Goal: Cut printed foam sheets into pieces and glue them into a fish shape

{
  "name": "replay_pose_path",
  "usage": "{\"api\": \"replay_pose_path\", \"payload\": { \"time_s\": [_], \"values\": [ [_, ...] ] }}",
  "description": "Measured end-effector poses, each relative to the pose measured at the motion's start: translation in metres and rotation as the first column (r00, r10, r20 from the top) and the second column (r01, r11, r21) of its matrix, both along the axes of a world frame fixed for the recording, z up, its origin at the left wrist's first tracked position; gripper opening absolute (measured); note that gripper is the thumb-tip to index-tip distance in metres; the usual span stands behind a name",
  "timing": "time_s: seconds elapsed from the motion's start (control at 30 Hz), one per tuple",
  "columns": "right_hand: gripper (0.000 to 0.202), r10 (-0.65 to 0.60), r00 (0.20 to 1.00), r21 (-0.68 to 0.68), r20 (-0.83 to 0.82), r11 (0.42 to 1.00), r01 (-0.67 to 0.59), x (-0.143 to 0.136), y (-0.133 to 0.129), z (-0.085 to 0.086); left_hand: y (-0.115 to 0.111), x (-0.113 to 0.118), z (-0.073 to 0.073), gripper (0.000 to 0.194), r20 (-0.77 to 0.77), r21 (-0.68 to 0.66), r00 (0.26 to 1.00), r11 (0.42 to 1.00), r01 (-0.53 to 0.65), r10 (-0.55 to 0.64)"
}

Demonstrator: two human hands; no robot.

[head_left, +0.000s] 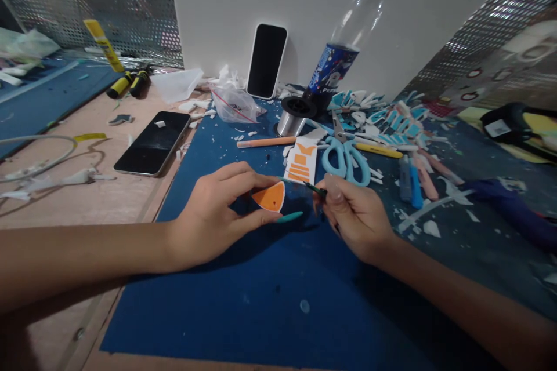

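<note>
My left hand (221, 208) pinches a small orange wedge-shaped piece (270, 197) between thumb and forefinger. The piece has a white edge and a small dark hole or dot. A pointed teal strip (290, 217) sticks out at the left thumb tip; whether it is a long nail or a separate piece I cannot tell. My right hand (354, 211) is closed on a slim dark tool (317, 189), whose tip points left toward the orange piece. Just behind the hands lies a white card with orange shapes (302, 162), beside light-blue-handled scissors (346, 156).
Behind are an orange stick (266, 142), a wire spool (291, 119), a tilted soda bottle (337, 61) and a propped phone (267, 61). Another phone (153, 144) lies left of the blue mat (243, 313). White and blue scraps (400, 122), a yellow cutter (379, 150) and a blue cutter (415, 185) lie right.
</note>
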State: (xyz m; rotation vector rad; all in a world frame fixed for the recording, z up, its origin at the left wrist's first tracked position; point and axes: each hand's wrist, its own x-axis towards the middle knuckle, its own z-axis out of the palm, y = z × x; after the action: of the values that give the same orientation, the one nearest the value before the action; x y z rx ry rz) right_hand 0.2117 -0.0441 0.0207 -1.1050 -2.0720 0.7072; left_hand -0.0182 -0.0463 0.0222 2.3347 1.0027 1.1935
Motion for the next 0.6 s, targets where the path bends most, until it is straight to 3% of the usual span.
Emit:
{"api": "replay_pose_path", "payload": {
  "time_s": [0.1,0.2,0.3,0.43,0.6],
  "values": [
    [0.041,-0.017,0.998,-0.103,-0.054,0.995,0.011,-0.002,-0.001,-0.001,0.000,0.000,0.000,0.024,-0.010,0.018,1.000,1.000,0.003,-0.003],
    [0.047,-0.079,0.981,-0.297,-0.179,0.954,0.023,-0.008,-0.005,0.003,-0.001,0.001,0.000,0.024,-0.059,0.039,0.998,0.999,0.016,-0.014],
    [0.053,-0.061,0.952,-0.449,-0.301,0.890,-0.085,-0.014,-0.009,0.010,0.000,0.001,-0.001,0.026,-0.103,0.082,0.994,0.995,0.055,-0.046],
    [0.035,0.027,0.912,-0.516,-0.409,0.818,-0.255,-0.020,-0.013,0.018,0.002,0.001,-0.005,0.028,-0.079,0.138,0.995,0.987,0.077,-0.066],
    [0.019,-0.043,0.875,-0.623,-0.483,0.719,-0.308,-0.024,-0.012,0.020,0.004,0.001,-0.007,0.030,-0.100,0.190,0.994,0.979,0.070,-0.052]
  ]
}}
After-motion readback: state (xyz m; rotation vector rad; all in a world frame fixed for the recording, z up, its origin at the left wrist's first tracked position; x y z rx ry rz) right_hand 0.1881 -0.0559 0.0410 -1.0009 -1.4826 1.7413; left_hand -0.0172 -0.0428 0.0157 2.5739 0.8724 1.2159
